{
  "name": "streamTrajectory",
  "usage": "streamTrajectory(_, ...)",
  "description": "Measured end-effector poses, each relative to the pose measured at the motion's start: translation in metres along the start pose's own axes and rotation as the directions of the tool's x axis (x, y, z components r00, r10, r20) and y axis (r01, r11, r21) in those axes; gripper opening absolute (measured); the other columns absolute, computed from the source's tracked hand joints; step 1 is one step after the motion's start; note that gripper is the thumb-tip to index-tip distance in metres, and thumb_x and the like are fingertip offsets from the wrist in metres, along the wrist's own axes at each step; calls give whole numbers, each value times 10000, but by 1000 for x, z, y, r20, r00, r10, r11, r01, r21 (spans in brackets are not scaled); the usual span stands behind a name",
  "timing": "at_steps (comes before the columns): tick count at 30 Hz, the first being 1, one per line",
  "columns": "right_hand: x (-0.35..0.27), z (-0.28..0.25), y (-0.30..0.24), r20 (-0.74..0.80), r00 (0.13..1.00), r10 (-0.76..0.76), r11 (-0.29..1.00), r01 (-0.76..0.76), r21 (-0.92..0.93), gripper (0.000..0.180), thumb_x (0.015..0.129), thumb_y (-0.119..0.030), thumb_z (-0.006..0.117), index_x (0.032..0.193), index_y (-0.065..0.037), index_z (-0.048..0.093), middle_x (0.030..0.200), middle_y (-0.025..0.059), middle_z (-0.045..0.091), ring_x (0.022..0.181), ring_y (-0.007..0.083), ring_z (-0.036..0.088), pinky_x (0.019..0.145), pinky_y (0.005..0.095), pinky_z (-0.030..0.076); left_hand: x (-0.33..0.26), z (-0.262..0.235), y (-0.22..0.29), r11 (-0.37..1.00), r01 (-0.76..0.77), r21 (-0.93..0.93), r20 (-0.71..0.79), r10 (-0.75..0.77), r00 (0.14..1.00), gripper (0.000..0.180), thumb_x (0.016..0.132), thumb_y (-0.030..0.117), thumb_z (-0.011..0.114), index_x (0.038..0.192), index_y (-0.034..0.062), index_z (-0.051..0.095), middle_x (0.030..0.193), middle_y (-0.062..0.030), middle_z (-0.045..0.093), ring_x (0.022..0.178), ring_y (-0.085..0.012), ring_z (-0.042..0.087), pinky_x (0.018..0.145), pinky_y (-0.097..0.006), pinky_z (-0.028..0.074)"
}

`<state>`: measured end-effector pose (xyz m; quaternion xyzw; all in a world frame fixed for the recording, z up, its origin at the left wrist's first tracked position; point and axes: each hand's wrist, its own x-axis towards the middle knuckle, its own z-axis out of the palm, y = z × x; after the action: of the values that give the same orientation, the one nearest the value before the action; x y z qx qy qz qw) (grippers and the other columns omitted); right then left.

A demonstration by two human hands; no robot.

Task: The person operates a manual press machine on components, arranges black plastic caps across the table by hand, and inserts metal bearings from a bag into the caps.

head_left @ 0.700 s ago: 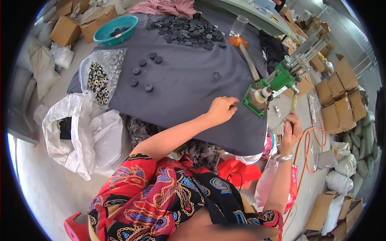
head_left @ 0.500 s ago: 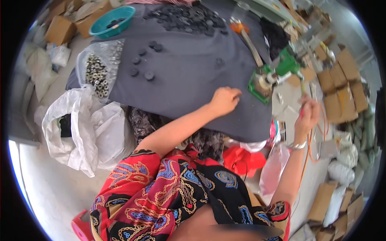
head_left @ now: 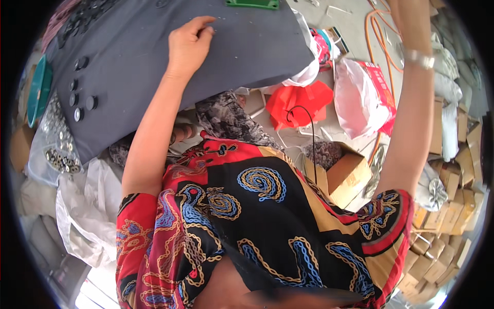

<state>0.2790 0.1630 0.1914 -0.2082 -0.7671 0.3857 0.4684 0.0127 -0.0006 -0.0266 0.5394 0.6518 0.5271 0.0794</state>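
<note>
My left hand (head_left: 190,45) hovers over or rests on the dark grey cloth (head_left: 247,56), loosely curled. Its thumb and forefinger are a little apart, and I see nothing between them. To the right of it, the green base of a machine (head_left: 252,4) is cut off by the top edge. My right arm reaches up to the top right, with a bracelet (head_left: 420,59) at the wrist. Only part of my right hand (head_left: 410,23) shows; its fingers lie beyond the edge. Several round black discs, one nearest (head_left: 91,102), lie on the cloth at the left.
Beyond the table's left edge are a clear bag of metal rings (head_left: 62,159), a teal basin (head_left: 41,90) and a white sack (head_left: 90,211). A red bag (head_left: 298,105), an open carton (head_left: 347,177) and an orange hose (head_left: 373,31) are on the right.
The view has tilted down and turned right, so most of the green machine has left it. My right hand, earlier at the machine's handle, is now mostly cut off. My left hand remains over the cloth.
</note>
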Motion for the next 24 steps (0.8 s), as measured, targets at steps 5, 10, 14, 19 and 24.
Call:
streamTrajectory(5, -201, -54, 72, -67, 844, 533, 816, -533, -221, 298, 928, -178, 611, 1168, -9, 666, 1016, 73, 705, 924, 142, 640, 845, 271, 489, -5, -12, -9, 999, 19, 32, 22, -20, 1000, 201, 841, 53, 644, 1032, 62, 706, 791, -83, 713, 693, -148, 677, 682, -275, 531)
streamTrajectory(10, -453, -72, 132, -261, 388, 884, 370, -922, -117, 216, 875, -121, 533, 744, 10, 643, 612, 56, 587, 539, 159, 543, 526, 341, 442, 4, -13, -6, 998, 57, 20, 56, -58, 997, 232, 850, 44, 654, 1077, 52, 699, 790, -46, 701, 729, -95, 642, 724, -244, 517)
streamTrajectory(14, -540, 2, 126, -282, 523, 804, 267, -742, -614, 203, 870, -169, 543, 893, -53, 708, 789, 158, 688, 746, 310, 690, 673, 434, 533, 1, -17, -12, 991, 136, -14, 91, -135, 987, 229, 879, 34, 642, 1101, 58, 695, 854, -1, 684, 780, -61, 608, 742, -212, 495)
streamTrajectory(19, -523, 60, 108, 31, 725, 688, 409, -352, -842, 217, 797, -124, 573, 1001, -83, 633, 914, 151, 635, 798, 349, 644, 791, 436, 519, -2, -23, -11, 994, 103, 24, 157, -106, 982, 290, 883, 14, 626, 1166, 60, 666, 926, -2, 684, 796, -63, 592, 739, -219, 499)
streamTrajectory(24, -539, 81, 107, 252, 377, 891, 411, -906, -98, 224, 875, -197, 575, 991, -12, 626, 899, 183, 684, 896, 402, 643, 812, 415, 506, -19, -47, 5, 992, -34, 124, 363, -14, 932, 396, 888, -30, 598, 1282, 9, 589, 1212, -102, 651, 1136, -161, 594, 1018, -290, 430)
